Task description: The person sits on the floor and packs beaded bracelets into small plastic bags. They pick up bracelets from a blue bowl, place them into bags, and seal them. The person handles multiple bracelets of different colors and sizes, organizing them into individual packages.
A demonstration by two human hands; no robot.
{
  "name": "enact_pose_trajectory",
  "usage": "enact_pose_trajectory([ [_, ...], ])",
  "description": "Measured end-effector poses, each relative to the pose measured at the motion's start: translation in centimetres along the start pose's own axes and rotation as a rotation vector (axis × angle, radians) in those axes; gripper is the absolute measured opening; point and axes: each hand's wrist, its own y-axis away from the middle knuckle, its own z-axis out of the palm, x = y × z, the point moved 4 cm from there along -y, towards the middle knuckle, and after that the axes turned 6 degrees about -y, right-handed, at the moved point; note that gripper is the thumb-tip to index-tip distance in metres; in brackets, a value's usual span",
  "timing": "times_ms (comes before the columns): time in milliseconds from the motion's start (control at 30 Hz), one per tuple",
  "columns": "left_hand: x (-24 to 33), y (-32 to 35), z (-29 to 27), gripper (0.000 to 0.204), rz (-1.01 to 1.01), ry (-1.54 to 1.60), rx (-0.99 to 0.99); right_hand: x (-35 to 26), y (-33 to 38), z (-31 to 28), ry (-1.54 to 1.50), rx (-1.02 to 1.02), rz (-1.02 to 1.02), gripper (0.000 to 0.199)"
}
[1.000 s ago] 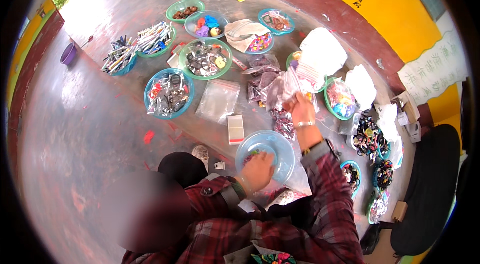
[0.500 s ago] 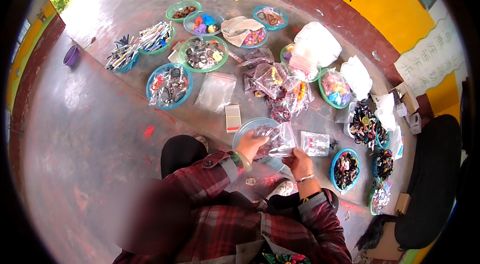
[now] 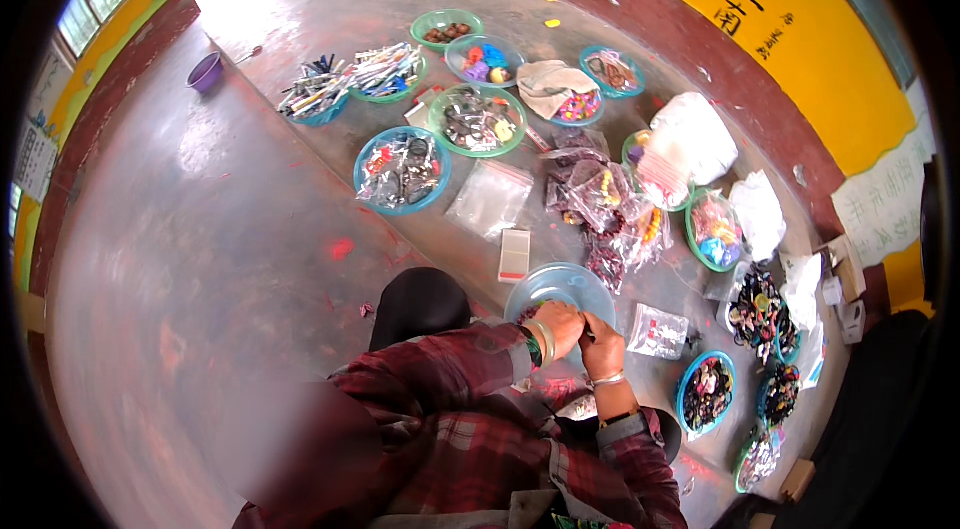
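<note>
Concrete floor's littered with bowls of trinkets, and just this side of the blue plate I've got my left hand and right hand pinched together on something tiny and dark (can't tell what), probably light and slippery, so fingertip-pinch its middle.

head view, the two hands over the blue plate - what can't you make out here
- What the left hand and right hand pinch: too small, covered by fingers.
- Near part of the blue plate: hidden behind both hands.
- Contents of the small clear bag: too small.
- Person's lap: blurred patch.
</note>
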Motion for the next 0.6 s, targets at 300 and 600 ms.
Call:
enact_pose_trajectory([
  [300,-2.4,-0.4,1.5,0.017,-0.18,0.246,-0.184,5.1,1.9,-0.3,-0.4,0.072,0.306,0.013],
  [600,-3.8,-0.5,0.4,0.025,-0.204,0.33,-0.016,4.4,1.6,-0.2,-0.241,0.072,0.272,0.008],
])
